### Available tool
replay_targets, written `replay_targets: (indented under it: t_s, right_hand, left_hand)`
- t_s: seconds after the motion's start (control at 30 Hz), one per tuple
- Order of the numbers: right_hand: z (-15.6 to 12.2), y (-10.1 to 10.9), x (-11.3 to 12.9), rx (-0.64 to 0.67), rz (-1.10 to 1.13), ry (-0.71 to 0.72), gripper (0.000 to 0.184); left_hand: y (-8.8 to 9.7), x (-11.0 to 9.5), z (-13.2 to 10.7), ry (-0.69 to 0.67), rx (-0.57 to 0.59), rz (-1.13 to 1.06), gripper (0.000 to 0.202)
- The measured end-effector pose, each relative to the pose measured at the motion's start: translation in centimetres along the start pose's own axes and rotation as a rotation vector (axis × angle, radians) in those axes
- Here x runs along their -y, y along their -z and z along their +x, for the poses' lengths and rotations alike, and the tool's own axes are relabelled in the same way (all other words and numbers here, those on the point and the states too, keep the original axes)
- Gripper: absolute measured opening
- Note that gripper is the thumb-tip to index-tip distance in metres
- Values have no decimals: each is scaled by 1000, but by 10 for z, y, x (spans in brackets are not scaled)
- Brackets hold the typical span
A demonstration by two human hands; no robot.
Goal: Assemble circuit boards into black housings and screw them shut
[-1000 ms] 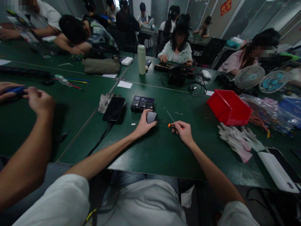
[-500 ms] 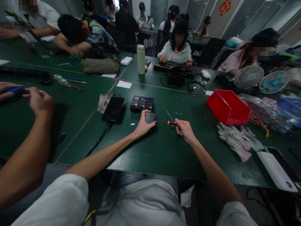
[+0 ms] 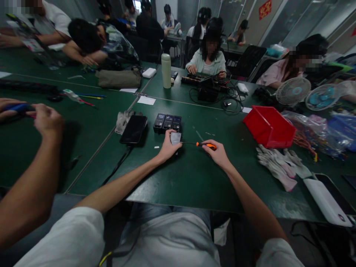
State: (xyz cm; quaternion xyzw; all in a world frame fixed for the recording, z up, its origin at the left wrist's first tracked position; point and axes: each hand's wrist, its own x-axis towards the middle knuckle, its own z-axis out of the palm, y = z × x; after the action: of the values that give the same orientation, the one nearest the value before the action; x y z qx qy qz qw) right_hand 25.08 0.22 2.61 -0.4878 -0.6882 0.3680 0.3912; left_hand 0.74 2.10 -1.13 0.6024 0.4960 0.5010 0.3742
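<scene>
Head view: at the near right, a white case [image 3: 328, 202] bears a dark round emblem, too small to read. The left hand [image 3: 166, 150] grasps a small boxy device [image 3: 175, 138], grey-faced with a pale sheen, above the green tabletop [image 3: 183, 178]. The right hand [image 3: 219, 152] grips an orange-and-black screwdriver [image 3: 210, 146], its thin shaft reaching the device's right side; whether the tip sits inside cannot be told. Just behind the device stand three black modules [image 3: 167, 122] in a row, their pale print illegible. A black phone [image 3: 134, 129] lies left of them, a red bin [image 3: 267, 128] well to the right. Farther off, people sit at tables, and a red sign [image 3: 265, 9] with blurred gold characters hangs on the wall.
</scene>
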Motion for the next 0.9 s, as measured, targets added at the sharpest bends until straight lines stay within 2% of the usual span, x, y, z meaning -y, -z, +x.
replay_targets:
  t_s: [0.07,0.13,0.3,0.4,0.67,0.9]
  right_hand:
    - [0,0,0,-34,-33,53,25]
    - [0,-1,0,-52,-13,46,25]
    - [0,-5,-3,3,359,-185,32]
    - [0,-7,-3,3,500,-225,33]
    - [-2,-6,0,-1,267,-195,34]
    - [-3,-4,5,16,206,-152,31]
  left_hand:
    - [0,-1,-1,-5,1,0,51]
    - [0,-3,-1,-7,11,1,51]
    - [-1,-3,-2,-6,25,-6,52]
    - [-2,-3,-1,-22,38,-20,53]
    - [-1,-2,-2,17,0,-23,52]
    - [-1,-2,-1,15,-2,-13,51]
